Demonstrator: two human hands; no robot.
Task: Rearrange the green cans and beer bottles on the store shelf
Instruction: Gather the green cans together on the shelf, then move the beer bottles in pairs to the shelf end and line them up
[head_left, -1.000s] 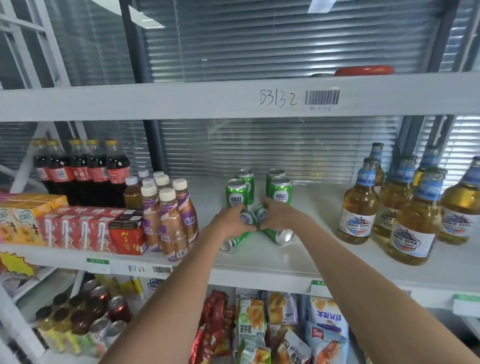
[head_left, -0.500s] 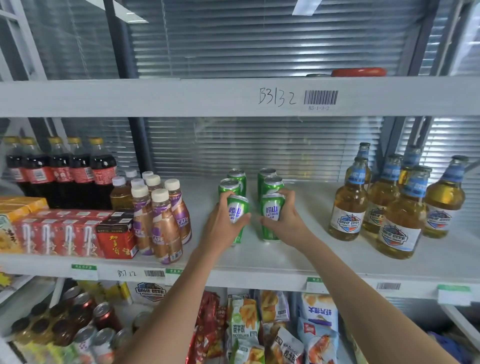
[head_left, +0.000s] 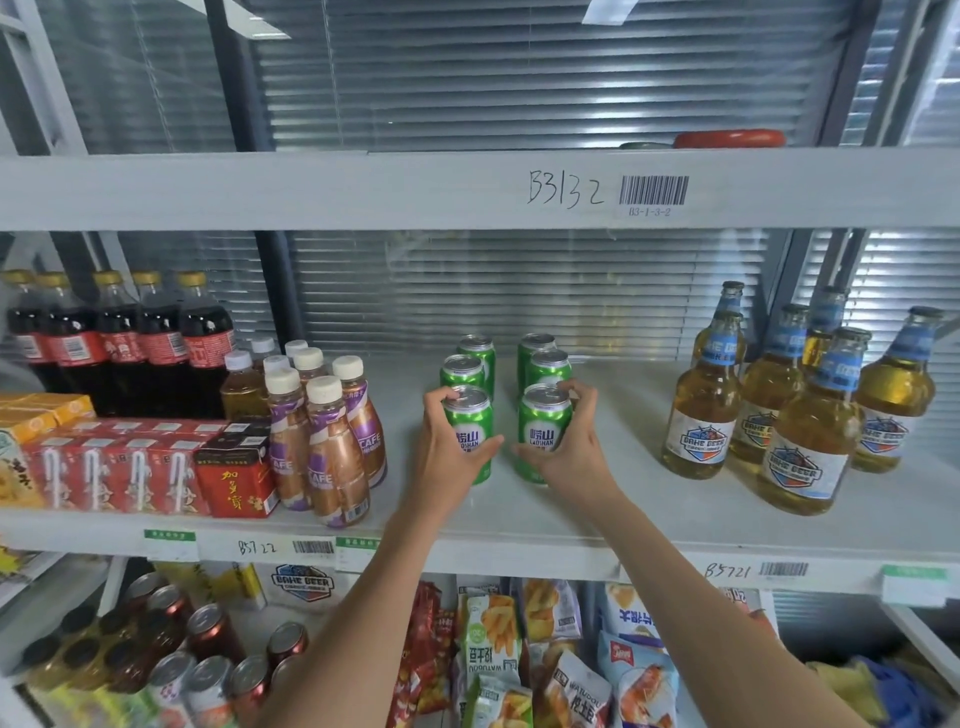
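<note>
Several green cans stand upright in two short rows in the middle of the white shelf (head_left: 597, 514). My left hand (head_left: 449, 454) wraps the front can of the left row (head_left: 470, 426). My right hand (head_left: 569, 449) wraps the front can of the right row (head_left: 543, 423). Both front cans stand upright on the shelf. Behind them stand two more cans in the left row (head_left: 462, 371) and two in the right row (head_left: 548, 366). Several beer bottles (head_left: 802, 415) with blue neck labels stand in a cluster at the right end.
Brown coffee bottles (head_left: 332, 447) crowd close to my left hand. Red drink cartons (head_left: 119, 475) and dark cola bottles (head_left: 119, 343) fill the far left. An upper shelf board (head_left: 363, 189) hangs overhead. Snack bags (head_left: 498, 654) and cans (head_left: 208, 670) fill the shelf below.
A second ago the two front cans lay tipped on the shelf under my hands. Both were lifted upright and now stand at the front of the two rows.
</note>
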